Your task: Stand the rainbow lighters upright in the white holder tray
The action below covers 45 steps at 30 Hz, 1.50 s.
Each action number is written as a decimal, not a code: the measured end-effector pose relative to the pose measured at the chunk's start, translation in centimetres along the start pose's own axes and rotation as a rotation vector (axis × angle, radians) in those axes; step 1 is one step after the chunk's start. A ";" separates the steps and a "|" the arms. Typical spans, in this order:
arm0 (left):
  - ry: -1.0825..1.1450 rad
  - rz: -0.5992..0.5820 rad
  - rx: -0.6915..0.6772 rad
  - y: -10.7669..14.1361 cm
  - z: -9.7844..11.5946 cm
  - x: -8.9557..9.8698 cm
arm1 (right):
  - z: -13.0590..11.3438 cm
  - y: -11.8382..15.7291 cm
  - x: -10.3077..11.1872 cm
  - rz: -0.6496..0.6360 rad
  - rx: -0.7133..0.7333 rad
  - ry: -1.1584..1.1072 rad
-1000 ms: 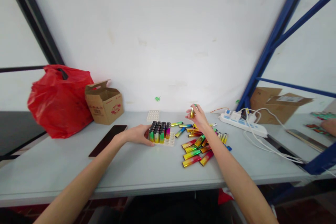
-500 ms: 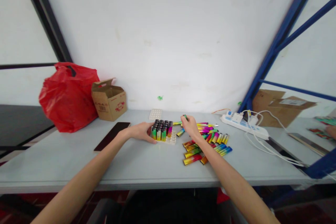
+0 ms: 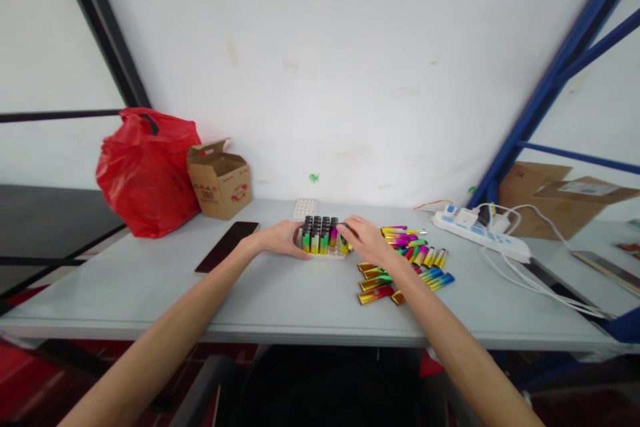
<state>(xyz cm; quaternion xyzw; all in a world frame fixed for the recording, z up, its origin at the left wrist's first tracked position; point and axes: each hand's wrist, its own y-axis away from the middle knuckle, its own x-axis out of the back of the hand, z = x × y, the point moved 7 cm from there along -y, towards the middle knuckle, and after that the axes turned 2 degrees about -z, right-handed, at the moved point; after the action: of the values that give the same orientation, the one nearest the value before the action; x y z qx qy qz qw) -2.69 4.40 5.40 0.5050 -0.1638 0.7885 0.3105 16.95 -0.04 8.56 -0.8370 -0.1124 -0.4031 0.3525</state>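
One grey table (image 3: pixel 300 300), white wall (image 3: pixel 320 80), blue metal frame (image 3: pixel 543 90)

- A workshop-like space, plainly fitted out
- Long grey desk (image 3: pixel 300 307) against a scuffed white wall (image 3: pixel 325 80)
- Blue metal frame (image 3: pixel 547 90), power strip (image 3: pixel 515 250) and many loose lighters (image 3: pixel 376 294)

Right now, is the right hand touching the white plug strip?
Apart. The head view shows loose lighters and bare tabletop between the right hand and the white plug strip.
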 end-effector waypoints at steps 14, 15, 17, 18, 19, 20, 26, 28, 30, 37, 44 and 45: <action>0.031 -0.010 0.055 0.2 -0.3 -0.2 | 1.6 -0.1 -2.3 -0.214 0.021 0.098; 0.026 -0.010 0.055 0.2 -0.3 -0.2 | 1.5 -0.1 -2.5 -0.225 0.031 0.123; 0.008 -0.012 0.052 0.2 -0.2 -0.2 | 1.5 -0.2 -2.7 -0.230 0.037 0.198; 0.000 -0.015 0.049 0.1 -0.2 -0.2 | 1.6 -0.2 -2.8 -0.231 0.029 0.244; -0.006 -0.019 0.049 0.1 -0.3 -0.3 | 1.7 -0.1 -2.8 -0.233 0.010 0.281; -0.008 -0.022 0.050 0.1 -0.3 -0.3 | 1.9 -0.1 -2.8 -0.239 -0.014 0.296; 0.007 -0.026 0.066 0.2 -0.6 -0.3 | 4.4 0.4 0.9 -0.118 -0.021 0.013; -0.001 -0.040 0.070 0.2 -0.5 -0.3 | 6.0 0.9 2.1 -0.088 -0.019 -0.015; -0.025 -0.050 0.085 0.1 -0.7 -0.3 | 7.4 1.4 2.0 -0.167 -0.025 0.004; -0.030 -0.057 0.067 -0.4 -1.3 -0.7 | 7.6 1.7 -0.6 -0.330 0.037 0.117; -0.043 -0.058 0.077 -0.2 -0.9 -0.5 | 7.7 1.1 1.6 -0.097 -0.075 -0.066; -0.045 -0.058 0.085 -0.1 -0.9 -0.5 | 8.0 1.1 1.8 -0.054 -0.116 -0.143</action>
<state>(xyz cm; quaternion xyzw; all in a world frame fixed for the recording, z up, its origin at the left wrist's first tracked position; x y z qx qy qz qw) -3.10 4.87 4.55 0.5399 -0.1226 0.7737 0.3078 23.40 4.40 6.01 -0.8794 -0.1363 -0.3573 0.2837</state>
